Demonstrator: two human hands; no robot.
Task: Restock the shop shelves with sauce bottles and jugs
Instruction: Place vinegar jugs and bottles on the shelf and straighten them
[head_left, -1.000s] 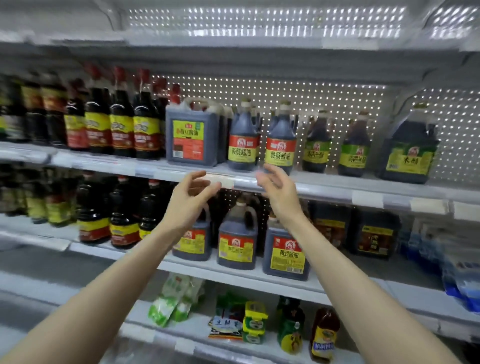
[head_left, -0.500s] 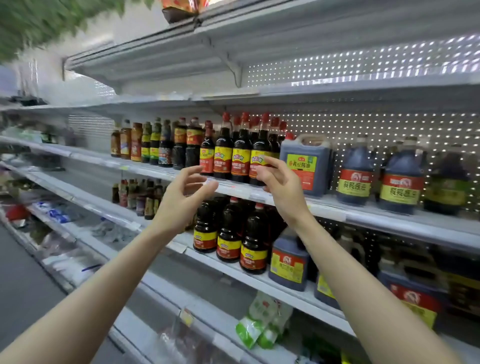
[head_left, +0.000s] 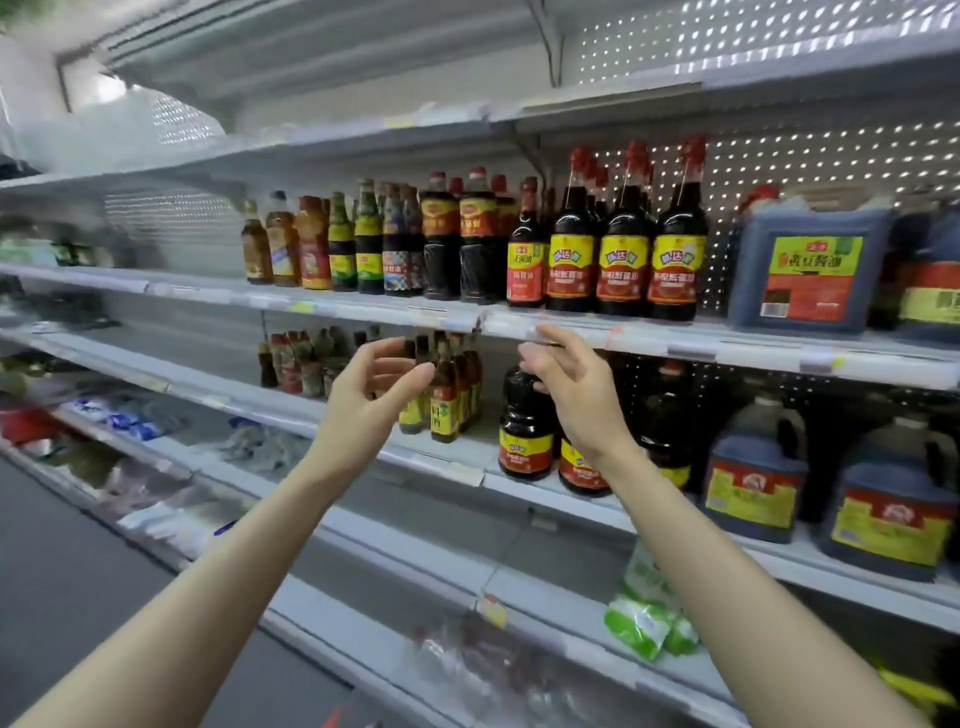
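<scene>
I see both hands raised before the shelves, holding nothing. The left hand (head_left: 371, 400) and right hand (head_left: 579, 400) have loosely curled fingers, with a gap between them. The sauce bottles (head_left: 623, 260) stand in a tight row on the upper shelf (head_left: 675, 345): dark, red-capped, with yellow-and-red labels. Just right of them sits a squarish dark jug (head_left: 810, 270). My right fingertips overlap that shelf's front edge; I cannot tell whether they touch. On the lower shelf (head_left: 457, 470), white board shows between the small bottles (head_left: 441, 405) and a squat dark bottle (head_left: 525, 431).
</scene>
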